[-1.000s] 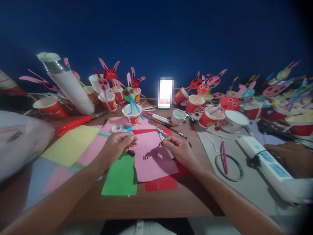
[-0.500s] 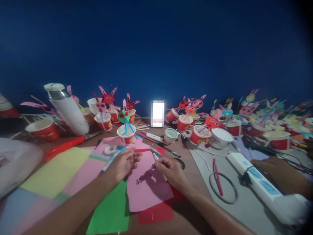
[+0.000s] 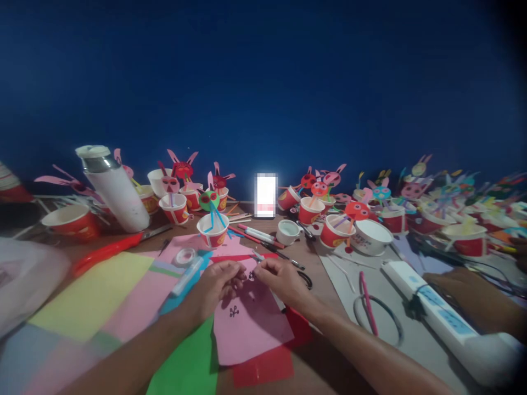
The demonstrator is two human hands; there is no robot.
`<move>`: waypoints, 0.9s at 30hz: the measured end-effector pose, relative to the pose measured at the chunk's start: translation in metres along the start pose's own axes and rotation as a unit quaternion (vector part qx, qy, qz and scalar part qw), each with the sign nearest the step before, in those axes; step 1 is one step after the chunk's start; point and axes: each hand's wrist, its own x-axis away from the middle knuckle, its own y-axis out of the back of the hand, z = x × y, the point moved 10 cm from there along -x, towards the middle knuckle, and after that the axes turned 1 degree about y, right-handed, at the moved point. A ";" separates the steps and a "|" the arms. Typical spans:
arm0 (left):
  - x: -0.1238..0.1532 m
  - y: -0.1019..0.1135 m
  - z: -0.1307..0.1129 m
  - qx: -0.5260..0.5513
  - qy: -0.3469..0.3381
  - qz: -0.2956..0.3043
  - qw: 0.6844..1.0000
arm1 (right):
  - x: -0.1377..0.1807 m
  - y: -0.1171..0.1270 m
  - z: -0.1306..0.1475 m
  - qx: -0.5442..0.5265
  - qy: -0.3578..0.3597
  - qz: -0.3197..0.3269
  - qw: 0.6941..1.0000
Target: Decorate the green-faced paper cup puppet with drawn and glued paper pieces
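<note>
My left hand (image 3: pixel 220 285) is held over a pink sheet (image 3: pixel 255 340), its fingers curled together toward the right hand. My right hand (image 3: pixel 286 282) has thumb and forefinger pinched close to the left fingertips. A small dark squiggle shows at the right fingertips; whether it is a held scrap or a mark on the sheet I cannot tell. On the sheet lies a black branching mark (image 3: pixel 234 311). Below the right palm shows the dark tip of a pen (image 3: pixel 283 309). Scissors (image 3: pixel 304 280) lie partly hidden behind the right hand.
Red sheets (image 3: pixel 263 365) and a green sheet (image 3: pixel 185 356) lie under the pink one. Paper cups (image 3: pixel 213 237) with paper animal figures line the back. A white flask (image 3: pixel 119 192) stands left, a power strip (image 3: pixel 432 304) right. Another person's hand (image 3: pixel 465 296) is beside it.
My left hand has moved right, and its spread fingers have curled in. My right hand has shifted slightly left, so the fingertips are now close together.
</note>
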 end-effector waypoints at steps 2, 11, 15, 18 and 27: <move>0.001 0.002 0.000 0.008 -0.001 -0.001 1.000 | -0.006 -0.004 0.002 0.004 0.005 0.005 1.000; 0.003 0.012 -0.010 -0.012 -0.003 -0.046 0.999 | -0.026 -0.023 0.004 -0.019 0.016 0.007 1.000; 0.002 0.016 -0.007 -0.001 0.007 -0.046 0.999 | -0.024 -0.030 -0.006 -0.105 -0.021 0.041 0.993; 0.001 0.017 -0.005 -0.003 0.008 -0.043 0.999 | -0.023 -0.029 -0.005 -0.139 -0.027 0.051 0.989; 0.000 0.019 0.000 -0.014 0.008 -0.040 0.999 | -0.022 -0.025 0.003 -0.084 -0.007 0.041 0.996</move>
